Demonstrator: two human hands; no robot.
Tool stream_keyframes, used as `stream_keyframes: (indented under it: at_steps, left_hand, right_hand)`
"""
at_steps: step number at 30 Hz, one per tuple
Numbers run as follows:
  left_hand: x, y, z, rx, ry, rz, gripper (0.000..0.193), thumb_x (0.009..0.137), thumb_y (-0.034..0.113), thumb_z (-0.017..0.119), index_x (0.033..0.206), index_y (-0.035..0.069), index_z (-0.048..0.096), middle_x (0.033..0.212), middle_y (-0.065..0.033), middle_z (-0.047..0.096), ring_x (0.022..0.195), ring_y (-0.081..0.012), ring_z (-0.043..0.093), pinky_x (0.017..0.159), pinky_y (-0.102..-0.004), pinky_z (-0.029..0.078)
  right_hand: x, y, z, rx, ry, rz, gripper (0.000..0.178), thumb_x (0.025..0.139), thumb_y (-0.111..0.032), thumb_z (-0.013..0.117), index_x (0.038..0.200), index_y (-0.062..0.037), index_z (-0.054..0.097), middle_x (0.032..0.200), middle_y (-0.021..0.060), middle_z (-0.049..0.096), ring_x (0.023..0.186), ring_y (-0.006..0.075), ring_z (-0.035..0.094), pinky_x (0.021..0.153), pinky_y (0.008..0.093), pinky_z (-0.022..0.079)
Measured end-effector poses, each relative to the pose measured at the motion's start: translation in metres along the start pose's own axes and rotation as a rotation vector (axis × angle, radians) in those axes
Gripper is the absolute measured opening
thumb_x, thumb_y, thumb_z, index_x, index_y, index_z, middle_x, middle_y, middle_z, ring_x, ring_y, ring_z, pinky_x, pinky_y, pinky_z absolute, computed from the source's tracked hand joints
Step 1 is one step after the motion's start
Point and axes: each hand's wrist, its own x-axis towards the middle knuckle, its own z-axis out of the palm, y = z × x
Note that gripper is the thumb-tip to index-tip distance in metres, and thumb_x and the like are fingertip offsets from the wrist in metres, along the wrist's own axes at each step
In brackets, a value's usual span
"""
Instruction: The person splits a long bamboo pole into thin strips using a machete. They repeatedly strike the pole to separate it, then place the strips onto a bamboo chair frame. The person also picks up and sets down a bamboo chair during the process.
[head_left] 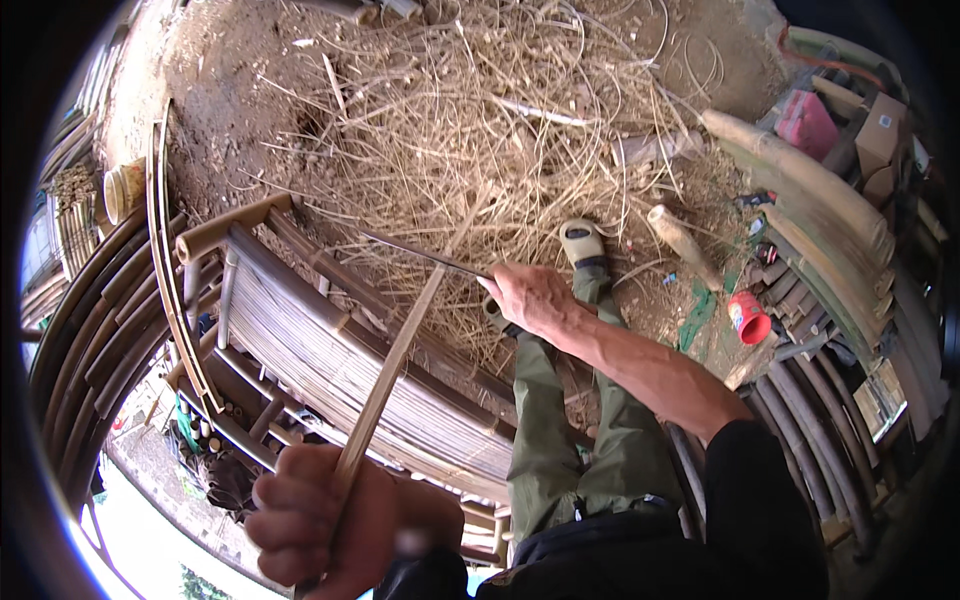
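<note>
My left hand (pixel 325 515) is closed round the lower end of a long, flat bamboo strip (pixel 390 365), which slants up and away toward the shavings. My right hand (pixel 535 300) grips the handle of a knife (pixel 425 255). The knife's thin dark blade points left and crosses the strip near its far part, seemingly touching it. Most of the knife's handle is hidden by my fingers. Under the strip stands a bamboo bench (pixel 330 345) with a slatted top, left of my legs.
Bamboo shavings (pixel 480 130) cover the ground ahead. Bamboo poles (pixel 800 190) lie at the right, near a red cup (pixel 748 318), a pink package (pixel 806 125) and a cardboard box (pixel 880 132). Long split bamboo (pixel 165 250) leans at the left. A short bamboo piece (pixel 683 245) lies near my foot.
</note>
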Motion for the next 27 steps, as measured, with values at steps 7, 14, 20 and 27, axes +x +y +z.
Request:
stream_keyframes:
  at_steps: [7, 14, 20, 27]
  left_hand:
    - [0.003, -0.002, -0.008, 0.105, -0.087, -0.005, 0.051, 0.096, 0.061, 0.032, 0.069, 0.018, 0.042, 0.068, 0.0043, 0.034, 0.061, -0.0131, 0.035, 0.053, -0.0271, 0.029]
    - [0.004, 0.002, -0.012, 0.219, 0.156, -0.065, 0.043, 0.084, 0.062, 0.056, 0.079, 0.019, 0.059, 0.076, 0.0039, 0.05, 0.069, -0.0145, 0.048, 0.054, -0.0304, 0.04]
    - [0.001, -0.005, -0.02, -0.103, 0.432, -0.116, 0.03, 0.079, 0.045, 0.066, 0.073, 0.016, 0.059, 0.07, 0.0041, 0.053, 0.059, -0.0139, 0.05, 0.051, -0.0305, 0.04]
    - [-0.008, -0.057, -0.008, -1.031, 0.696, 0.09, 0.024, 0.075, 0.032, 0.073, 0.069, 0.014, 0.059, 0.065, 0.0035, 0.056, 0.052, -0.0137, 0.052, 0.049, -0.0305, 0.041]
  right_hand:
    - [0.009, -0.033, -0.004, 0.106, 0.222, -0.284, 0.022, 0.093, -0.022, 0.06, 0.078, -0.0067, 0.053, 0.059, 0.0015, 0.047, 0.044, 0.0107, 0.041, 0.033, 0.0268, 0.039]
    - [0.023, 0.033, 0.043, -0.028, 0.156, -0.062, 0.021, 0.093, -0.02, 0.059, 0.077, -0.0084, 0.051, 0.057, 0.0003, 0.044, 0.044, 0.0106, 0.04, 0.032, 0.0258, 0.036]
    - [0.055, 0.111, 0.073, -0.307, -0.363, 0.347, 0.016, 0.092, -0.017, 0.05, 0.081, -0.0051, 0.053, 0.056, 0.0004, 0.044, 0.043, 0.0095, 0.036, 0.034, 0.0195, 0.035]
    - [0.043, 0.211, 0.104, -0.247, -0.234, 0.33, 0.031, 0.101, -0.03, 0.04, 0.09, -0.0039, 0.053, 0.061, 0.0016, 0.045, 0.045, 0.0114, 0.037, 0.035, 0.0272, 0.034]
